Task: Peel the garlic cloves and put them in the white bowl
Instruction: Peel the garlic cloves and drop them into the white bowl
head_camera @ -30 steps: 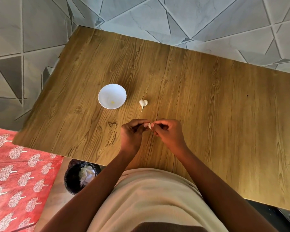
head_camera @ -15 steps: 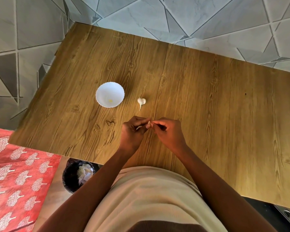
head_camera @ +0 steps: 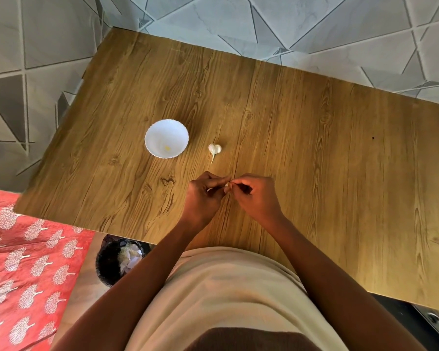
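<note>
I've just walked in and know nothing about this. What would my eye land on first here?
Probably the two hands meeting over the near middle of the wooden table: the left hand and right hand pinch a small garlic clove between their fingertips. Beyond them, a white bowl stands out brightly, with a piece of garlic bulb lying on the table to its right.

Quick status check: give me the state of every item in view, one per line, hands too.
bowl: upright on the table, one small yellowish piece inside
garlic: lying on the table right of the bowl, skin on, untouched
clove: pinched between both hands, mostly hidden
left hand: grip on the clove
right hand: grip on the clove
bin: on the floor, open, pale scraps inside
</note>
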`<state>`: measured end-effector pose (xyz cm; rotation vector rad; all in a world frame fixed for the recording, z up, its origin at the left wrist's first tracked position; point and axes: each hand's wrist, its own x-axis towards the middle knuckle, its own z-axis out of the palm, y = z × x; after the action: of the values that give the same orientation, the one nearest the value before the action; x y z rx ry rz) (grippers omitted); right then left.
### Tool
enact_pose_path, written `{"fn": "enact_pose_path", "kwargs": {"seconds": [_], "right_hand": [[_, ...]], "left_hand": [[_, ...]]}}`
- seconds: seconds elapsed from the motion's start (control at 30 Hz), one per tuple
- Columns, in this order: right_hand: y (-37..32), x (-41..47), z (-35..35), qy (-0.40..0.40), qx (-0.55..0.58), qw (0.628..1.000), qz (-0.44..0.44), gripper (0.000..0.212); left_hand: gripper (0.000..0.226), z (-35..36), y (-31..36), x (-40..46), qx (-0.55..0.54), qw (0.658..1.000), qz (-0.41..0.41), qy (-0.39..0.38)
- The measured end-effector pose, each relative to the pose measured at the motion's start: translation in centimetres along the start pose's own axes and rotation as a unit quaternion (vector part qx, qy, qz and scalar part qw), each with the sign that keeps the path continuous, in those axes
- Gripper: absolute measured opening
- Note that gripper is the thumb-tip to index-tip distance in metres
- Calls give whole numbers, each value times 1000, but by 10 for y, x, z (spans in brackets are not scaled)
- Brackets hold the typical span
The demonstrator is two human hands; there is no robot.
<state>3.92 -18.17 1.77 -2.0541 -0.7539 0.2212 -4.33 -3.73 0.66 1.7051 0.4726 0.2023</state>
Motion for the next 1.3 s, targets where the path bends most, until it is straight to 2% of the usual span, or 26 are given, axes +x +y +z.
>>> {"fn": "enact_pose_path", "kwargs": {"seconds": [0.17,0.4,0.47,0.6,0.7,0.73,0.83,1.07,1.3], "right_hand": [[-7,1,1,-7,-4,1000,11,8],[-3,7,-5,41,-25,998,27,5],[2,8,-6,24,-30,998,53,3],[16,4,0,-34,-63,992,104,15],[19,4,1,-40,-63,993,86,9],[19,4,1,-38,-57,995,79,13],[13,3,1,-29,-18,996,84,20],[4,3,5,-21,145,978,149,15],[-2,2,6,-16,190,968,165,11]], "left_hand": [[29,-3,0,0,-21,1000,-19,3],[29,-10,3,-5,-166,983,-72,26],[28,-12,1,-6,-183,980,-76,36],[24,-12,-3,-4,-150,985,-78,37],[18,-10,-4,-2,-117,989,-86,35],[18,-9,-5,-2,-105,990,-89,34],[12,-8,-5,-2,-50,995,-82,33],[3,-7,-4,-3,-11,996,-72,52],[13,-4,-1,-5,11,995,-69,72]]}}
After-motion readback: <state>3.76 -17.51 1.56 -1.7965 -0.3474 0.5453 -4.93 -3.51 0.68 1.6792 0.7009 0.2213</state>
